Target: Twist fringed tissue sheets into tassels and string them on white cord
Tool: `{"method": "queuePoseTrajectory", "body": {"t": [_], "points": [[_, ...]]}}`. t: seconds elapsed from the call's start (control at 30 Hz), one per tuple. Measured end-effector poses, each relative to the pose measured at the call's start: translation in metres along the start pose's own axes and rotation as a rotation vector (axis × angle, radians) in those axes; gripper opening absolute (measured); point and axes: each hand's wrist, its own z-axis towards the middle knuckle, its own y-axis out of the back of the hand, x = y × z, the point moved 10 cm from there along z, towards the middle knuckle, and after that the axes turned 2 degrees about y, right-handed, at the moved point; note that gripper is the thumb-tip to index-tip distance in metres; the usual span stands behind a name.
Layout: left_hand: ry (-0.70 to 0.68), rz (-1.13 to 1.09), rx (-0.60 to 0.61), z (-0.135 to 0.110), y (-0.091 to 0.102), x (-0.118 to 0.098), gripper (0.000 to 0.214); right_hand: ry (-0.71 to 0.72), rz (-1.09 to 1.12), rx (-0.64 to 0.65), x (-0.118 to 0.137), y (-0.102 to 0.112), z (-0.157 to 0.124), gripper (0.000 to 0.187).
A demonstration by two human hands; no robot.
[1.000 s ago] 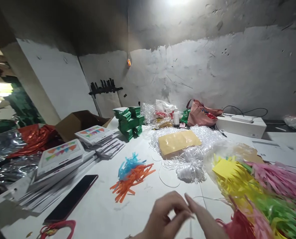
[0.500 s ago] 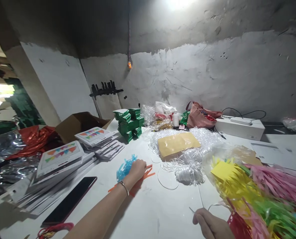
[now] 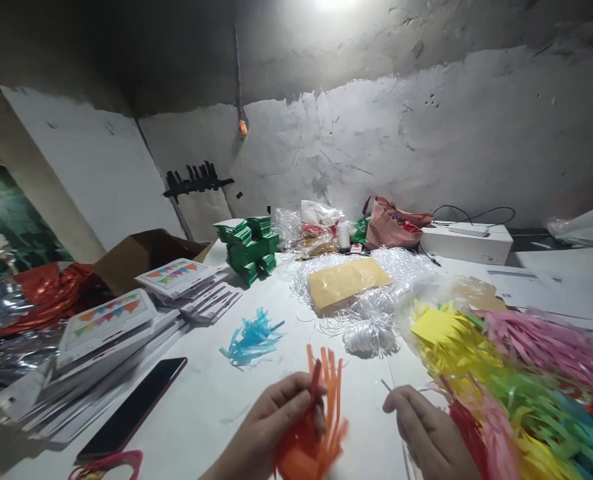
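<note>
My left hand [image 3: 276, 417] is closed on an orange fringed paper tassel [image 3: 332, 393], its strips pointing up and away from me. A darker red-orange strip crosses the fingers. My right hand [image 3: 429, 427], to the right of it, pinches a thin needle [image 3: 386, 385] whose tip sticks out past the fingertips. The two hands are apart. Beyond my left hand, a blue fringed paper tassel [image 3: 254, 339] lies loose on the white table [image 3: 211, 387]. Close by my right hand are red tassel strips [image 3: 469, 423].
Yellow tassels [image 3: 456, 347], pink tassels [image 3: 541, 340] and green ones are heaped at right. White string [image 3: 371, 333] lies under a brown envelope [image 3: 349, 283]. A phone [image 3: 134, 407] and printed cards [image 3: 106, 320] are at left; green bundles [image 3: 249, 250] stand behind.
My left hand has picked up the orange tassel and drawn it back toward me and to the right. The blue tassel stays on the table. My right hand has moved slightly up.
</note>
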Motion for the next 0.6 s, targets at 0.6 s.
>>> {"method": "queuePoseTrajectory", "body": {"t": [0.6], "points": [[0.243,-0.234,0.303,0.031,-0.070,0.119,0.041,-0.069,0.233,0.186,-0.012,-0.022,0.007,0.044]]}}
